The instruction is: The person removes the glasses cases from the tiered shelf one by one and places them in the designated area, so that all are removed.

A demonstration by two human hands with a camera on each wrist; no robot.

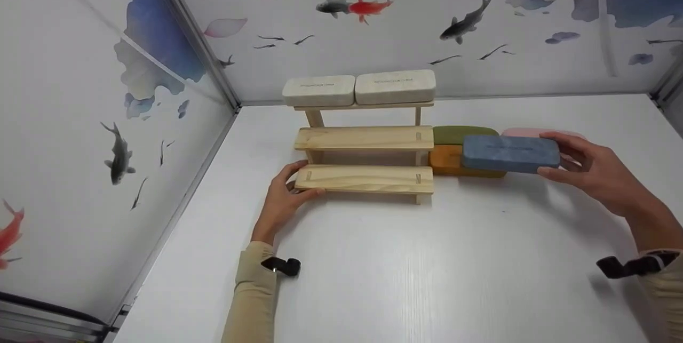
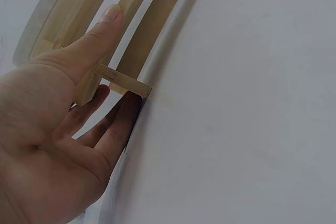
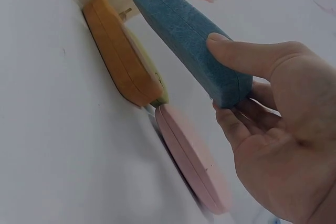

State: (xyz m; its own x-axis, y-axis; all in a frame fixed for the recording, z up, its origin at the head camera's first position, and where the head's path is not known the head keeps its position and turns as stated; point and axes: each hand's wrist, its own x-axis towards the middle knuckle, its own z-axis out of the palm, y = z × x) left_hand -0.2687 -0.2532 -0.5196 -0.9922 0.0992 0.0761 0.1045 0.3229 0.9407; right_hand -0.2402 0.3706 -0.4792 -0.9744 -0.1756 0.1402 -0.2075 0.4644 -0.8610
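A blue glasses case point(image 1: 509, 153) is pinched at its right end by my right hand point(image 1: 603, 172). The right wrist view shows the thumb along one face of the blue case point(image 3: 184, 35) and the fingers under it, with the case raised above the table. My left hand point(image 1: 283, 199) grips the left end of the lowest step of a three-step wooden rack point(image 1: 363, 178). In the left wrist view, the thumb lies over the rack's edge and the fingers reach below. Two off-white glasses cases point(image 1: 395, 87) lie side by side on the top step.
An orange glasses case point(image 1: 445, 159) and a green one point(image 1: 464, 134) lie right of the rack, partly behind the blue one. A pink case point(image 3: 191, 158) lies farther right on the white table point(image 1: 384, 268). Printed panels point(image 1: 373, 39) stand behind and at the left.
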